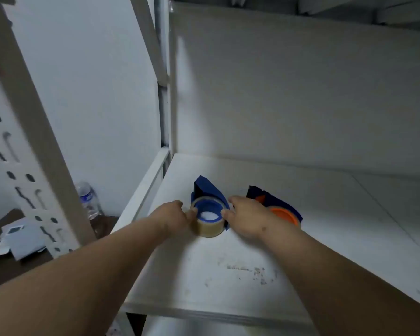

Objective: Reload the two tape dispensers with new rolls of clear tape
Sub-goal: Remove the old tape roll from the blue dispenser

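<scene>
A blue tape dispenser (207,189) lies on the white shelf (228,263) with a clear tape roll (207,227) around its blue hub. My left hand (174,218) grips the roll's left side, thumb on its rim. My right hand (246,217) holds the roll's right side with thumb and fingers. Just right of it lies a second dark blue dispenser (274,202) with an orange hub and its own tape roll, partly hidden behind my right hand and wrist.
The shelf's back wall (301,105) rises close behind the dispensers. A perforated white upright (34,154) stands at the left. Beyond it sit a water bottle (89,198) and paper packaging (17,238) on a dark surface.
</scene>
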`<state>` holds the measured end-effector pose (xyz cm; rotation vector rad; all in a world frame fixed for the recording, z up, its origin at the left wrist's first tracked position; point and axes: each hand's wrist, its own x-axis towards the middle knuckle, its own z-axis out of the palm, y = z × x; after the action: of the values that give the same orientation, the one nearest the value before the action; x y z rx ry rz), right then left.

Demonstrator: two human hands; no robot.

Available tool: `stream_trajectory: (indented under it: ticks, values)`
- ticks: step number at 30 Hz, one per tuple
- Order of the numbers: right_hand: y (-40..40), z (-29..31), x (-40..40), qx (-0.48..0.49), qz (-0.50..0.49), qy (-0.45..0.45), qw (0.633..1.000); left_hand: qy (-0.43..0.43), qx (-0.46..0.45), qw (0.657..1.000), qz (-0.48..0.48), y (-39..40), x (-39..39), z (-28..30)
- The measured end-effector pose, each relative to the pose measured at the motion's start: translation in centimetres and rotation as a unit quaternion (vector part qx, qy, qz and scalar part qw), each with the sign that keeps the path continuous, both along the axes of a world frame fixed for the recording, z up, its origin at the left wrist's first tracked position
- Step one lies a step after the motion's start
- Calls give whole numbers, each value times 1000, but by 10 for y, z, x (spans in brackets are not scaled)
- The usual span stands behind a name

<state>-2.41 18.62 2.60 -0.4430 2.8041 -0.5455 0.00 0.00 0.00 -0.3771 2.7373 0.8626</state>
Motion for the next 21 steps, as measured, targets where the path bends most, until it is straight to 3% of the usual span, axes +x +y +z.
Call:
stream_trajectory:
  ticks: [7,12,16,19,21]
  values:
    - [-26,-19,-16,19,-79,-16,997,-15,-28,999,-20,14,-17,-12]
    - [-25,-19,-22,9,-79,-37,996,12,127,990,57,15,-18,-13]
    - [-25,-15,-20,-102,-103,-85,986,49,202,972,111,14,-11,-10]
    - [-20,-8,-15,-282,-159,-212,922,80,211,966,125,11,-2,-6]
    - [-14,-6,-10,-325,-159,-256,896,95,202,967,125,11,6,-3]
